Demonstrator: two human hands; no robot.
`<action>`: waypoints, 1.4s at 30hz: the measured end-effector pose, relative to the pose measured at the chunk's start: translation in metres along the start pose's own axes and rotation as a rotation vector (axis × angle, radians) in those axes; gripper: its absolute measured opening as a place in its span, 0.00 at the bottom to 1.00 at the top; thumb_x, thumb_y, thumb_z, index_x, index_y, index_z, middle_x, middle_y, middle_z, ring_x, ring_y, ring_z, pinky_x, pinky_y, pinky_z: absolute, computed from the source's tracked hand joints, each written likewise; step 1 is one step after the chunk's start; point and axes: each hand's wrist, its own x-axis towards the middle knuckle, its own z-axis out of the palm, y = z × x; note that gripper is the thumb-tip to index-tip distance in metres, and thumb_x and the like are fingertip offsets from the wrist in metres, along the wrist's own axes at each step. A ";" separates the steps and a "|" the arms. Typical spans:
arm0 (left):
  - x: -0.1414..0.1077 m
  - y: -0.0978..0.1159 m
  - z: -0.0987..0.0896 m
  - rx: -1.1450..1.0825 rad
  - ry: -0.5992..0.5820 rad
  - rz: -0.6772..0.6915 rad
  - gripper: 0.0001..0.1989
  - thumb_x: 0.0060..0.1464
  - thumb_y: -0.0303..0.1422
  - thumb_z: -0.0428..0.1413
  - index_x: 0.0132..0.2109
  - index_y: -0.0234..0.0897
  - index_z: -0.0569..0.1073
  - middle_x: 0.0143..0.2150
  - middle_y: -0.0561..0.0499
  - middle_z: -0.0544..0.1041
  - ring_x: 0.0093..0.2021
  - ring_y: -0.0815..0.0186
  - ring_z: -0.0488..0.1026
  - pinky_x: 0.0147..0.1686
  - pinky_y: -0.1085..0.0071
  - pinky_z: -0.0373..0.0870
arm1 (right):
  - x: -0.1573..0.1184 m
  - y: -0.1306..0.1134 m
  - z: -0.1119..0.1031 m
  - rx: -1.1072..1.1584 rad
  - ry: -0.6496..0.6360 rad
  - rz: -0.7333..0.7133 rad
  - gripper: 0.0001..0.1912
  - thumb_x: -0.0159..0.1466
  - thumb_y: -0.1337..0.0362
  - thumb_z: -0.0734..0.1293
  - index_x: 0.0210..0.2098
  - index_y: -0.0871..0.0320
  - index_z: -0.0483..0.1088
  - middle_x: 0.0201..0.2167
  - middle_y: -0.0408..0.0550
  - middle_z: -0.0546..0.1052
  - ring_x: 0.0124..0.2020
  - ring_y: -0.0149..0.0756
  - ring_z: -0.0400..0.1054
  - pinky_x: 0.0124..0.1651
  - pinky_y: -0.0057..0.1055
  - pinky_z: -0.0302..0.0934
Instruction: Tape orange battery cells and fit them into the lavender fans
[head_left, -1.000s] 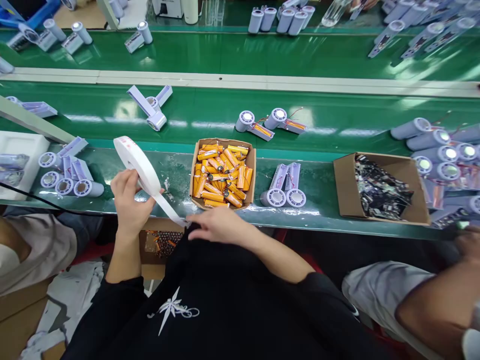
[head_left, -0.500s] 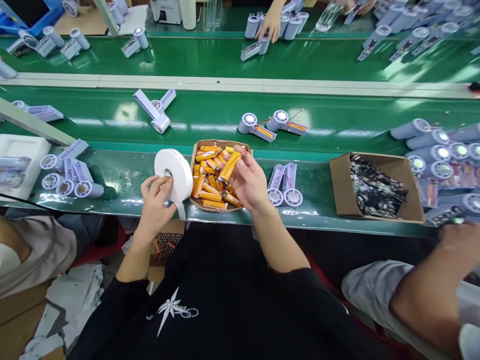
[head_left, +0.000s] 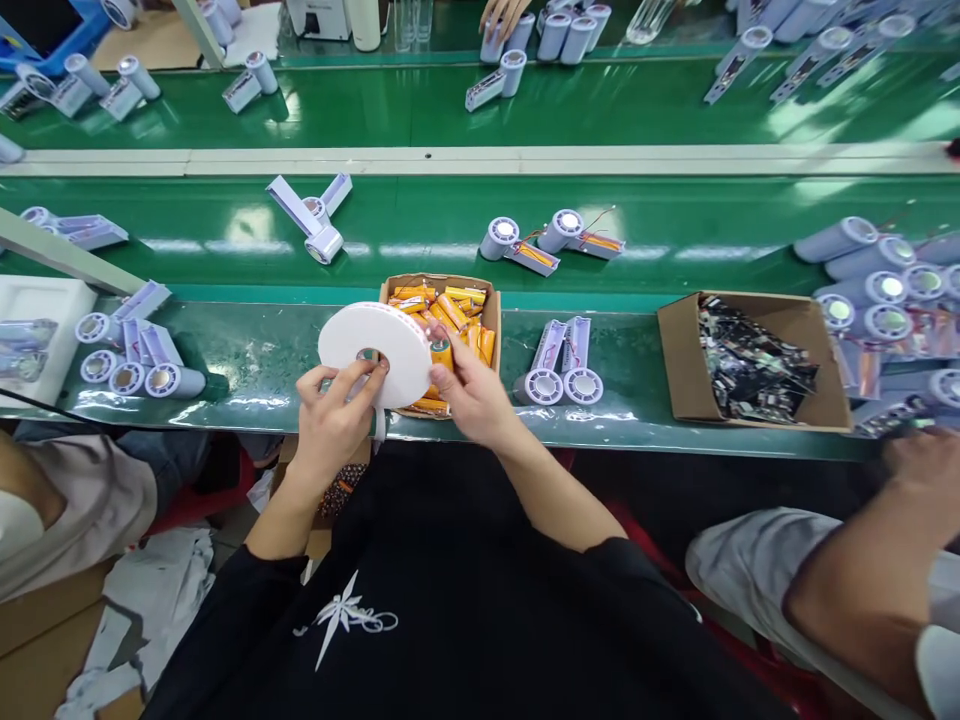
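Left hand (head_left: 337, 415) grips a white round tape roll (head_left: 401, 345); right hand (head_left: 481, 398), an orange cylindrical battery (head_left: 441, 357). Bumping (they're close) could dislodge either.

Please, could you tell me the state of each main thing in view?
White tape roll, held in left hand.
Tape end, hanging below roll.
Orange battery, held in right hand.
Middle box, open, filled with orange batteries.
Right box, open, holding dark boards.
Two lilac housings, resting between boxes.

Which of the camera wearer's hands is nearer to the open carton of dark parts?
Right. The right hand, holding an orange cylinder, is left of the carton, apart from it; the left hand, on the white roll, is farther left.
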 end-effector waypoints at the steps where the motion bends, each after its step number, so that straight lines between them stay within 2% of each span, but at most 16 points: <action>1: 0.000 0.000 0.000 0.013 0.010 0.001 0.34 0.62 0.21 0.60 0.71 0.55 0.75 0.60 0.48 0.84 0.56 0.48 0.64 0.55 0.53 0.72 | 0.000 0.001 -0.003 -0.022 -0.038 0.015 0.42 0.71 0.33 0.67 0.75 0.49 0.66 0.71 0.51 0.75 0.81 0.50 0.58 0.85 0.53 0.48; 5: 0.003 0.000 0.001 0.018 0.025 0.033 0.34 0.65 0.24 0.60 0.72 0.59 0.73 0.58 0.50 0.84 0.52 0.49 0.63 0.56 0.51 0.69 | 0.001 0.001 -0.012 0.045 -0.164 0.134 0.38 0.68 0.41 0.76 0.71 0.49 0.71 0.58 0.50 0.84 0.69 0.52 0.74 0.77 0.55 0.65; 7: 0.007 0.008 0.006 0.043 0.054 0.010 0.31 0.66 0.27 0.61 0.72 0.56 0.74 0.56 0.47 0.84 0.50 0.49 0.64 0.55 0.51 0.67 | 0.002 0.002 0.000 0.219 0.016 0.099 0.37 0.65 0.43 0.79 0.68 0.50 0.73 0.56 0.49 0.86 0.65 0.51 0.78 0.72 0.53 0.71; 11: 0.015 0.047 0.021 0.108 0.098 -0.220 0.27 0.64 0.42 0.67 0.68 0.43 0.79 0.51 0.38 0.80 0.51 0.48 0.65 0.55 0.49 0.62 | 0.009 0.011 0.042 0.629 0.560 -0.072 0.34 0.66 0.44 0.78 0.65 0.48 0.70 0.64 0.49 0.82 0.68 0.46 0.76 0.75 0.51 0.67; 13: 0.012 0.066 0.021 0.074 0.064 -0.294 0.30 0.62 0.47 0.68 0.66 0.39 0.80 0.49 0.37 0.78 0.52 0.46 0.65 0.55 0.49 0.62 | 0.015 0.014 0.041 0.714 0.562 -0.022 0.31 0.63 0.48 0.81 0.60 0.50 0.72 0.62 0.50 0.83 0.67 0.47 0.77 0.74 0.54 0.68; 15: 0.001 0.072 0.013 -0.001 -0.035 -0.258 0.30 0.60 0.47 0.69 0.65 0.41 0.81 0.49 0.38 0.78 0.51 0.46 0.66 0.55 0.49 0.63 | 0.019 0.009 0.013 0.712 0.484 0.028 0.28 0.60 0.53 0.84 0.55 0.52 0.75 0.59 0.50 0.85 0.66 0.50 0.77 0.72 0.56 0.71; 17: -0.016 0.056 0.000 -0.065 -0.170 -0.209 0.28 0.58 0.44 0.70 0.64 0.45 0.82 0.49 0.40 0.79 0.53 0.46 0.67 0.57 0.49 0.64 | 0.021 -0.003 -0.034 0.663 0.503 -0.034 0.21 0.62 0.57 0.82 0.52 0.50 0.77 0.59 0.48 0.84 0.67 0.48 0.77 0.71 0.52 0.73; 20: -0.038 -0.010 -0.016 -0.024 -0.345 -0.355 0.29 0.55 0.42 0.70 0.64 0.48 0.81 0.56 0.40 0.80 0.59 0.41 0.66 0.62 0.45 0.63 | 0.014 -0.024 -0.101 0.554 0.687 -0.267 0.13 0.67 0.60 0.78 0.50 0.44 0.79 0.58 0.40 0.84 0.66 0.37 0.77 0.68 0.36 0.75; 23: -0.040 -0.089 -0.015 -0.032 -0.490 -0.527 0.37 0.54 0.47 0.70 0.69 0.48 0.76 0.66 0.40 0.77 0.67 0.38 0.65 0.68 0.42 0.61 | -0.005 -0.030 -0.124 0.470 0.627 -0.264 0.19 0.63 0.59 0.82 0.51 0.36 0.79 0.55 0.36 0.85 0.59 0.34 0.81 0.59 0.32 0.79; 25: -0.019 -0.126 0.000 -0.071 -0.440 -0.528 0.36 0.57 0.50 0.66 0.70 0.47 0.74 0.70 0.41 0.74 0.70 0.41 0.64 0.72 0.44 0.59 | -0.020 -0.023 -0.117 0.454 0.566 -0.199 0.23 0.61 0.57 0.84 0.51 0.35 0.77 0.52 0.36 0.86 0.52 0.34 0.84 0.53 0.32 0.81; 27: 0.023 -0.144 0.028 -0.091 -0.293 -0.496 0.31 0.63 0.50 0.61 0.69 0.45 0.75 0.69 0.41 0.75 0.71 0.44 0.65 0.74 0.47 0.58 | -0.031 -0.013 -0.103 0.450 0.555 -0.162 0.23 0.61 0.55 0.84 0.50 0.37 0.75 0.51 0.37 0.87 0.46 0.33 0.85 0.49 0.32 0.82; 30: 0.111 -0.151 0.083 -0.153 -0.208 -0.517 0.28 0.70 0.48 0.53 0.69 0.39 0.73 0.66 0.38 0.77 0.69 0.48 0.69 0.72 0.52 0.62 | -0.038 -0.007 -0.087 0.432 0.543 -0.118 0.23 0.62 0.54 0.84 0.51 0.39 0.74 0.52 0.39 0.87 0.45 0.34 0.85 0.46 0.34 0.82; 32: 0.165 -0.149 0.115 -0.105 -0.225 -0.655 0.30 0.73 0.49 0.48 0.70 0.36 0.71 0.69 0.34 0.74 0.71 0.44 0.67 0.71 0.51 0.63 | -0.042 -0.009 -0.084 0.406 0.527 -0.101 0.21 0.63 0.53 0.82 0.52 0.39 0.75 0.52 0.40 0.87 0.47 0.36 0.85 0.50 0.38 0.82; 35: 0.212 -0.141 0.142 -0.007 -0.287 -0.736 0.30 0.75 0.48 0.43 0.72 0.36 0.69 0.69 0.30 0.72 0.68 0.41 0.70 0.65 0.50 0.68 | -0.056 -0.014 -0.093 0.336 0.554 -0.117 0.19 0.66 0.51 0.80 0.54 0.40 0.76 0.51 0.43 0.88 0.49 0.40 0.85 0.58 0.46 0.80; 38: 0.222 -0.132 0.152 0.036 -0.366 -0.444 0.25 0.73 0.44 0.48 0.69 0.41 0.75 0.69 0.35 0.72 0.64 0.44 0.73 0.59 0.53 0.72 | -0.072 -0.013 -0.111 0.272 0.583 -0.091 0.20 0.65 0.53 0.81 0.53 0.41 0.76 0.47 0.45 0.89 0.46 0.43 0.86 0.55 0.48 0.81; 42: 0.227 -0.122 0.170 -0.012 -0.543 0.049 0.18 0.63 0.34 0.57 0.55 0.41 0.86 0.63 0.37 0.78 0.67 0.43 0.68 0.66 0.48 0.67 | -0.067 -0.018 -0.125 0.191 0.589 -0.095 0.22 0.61 0.55 0.84 0.51 0.45 0.77 0.40 0.45 0.89 0.42 0.46 0.87 0.47 0.45 0.84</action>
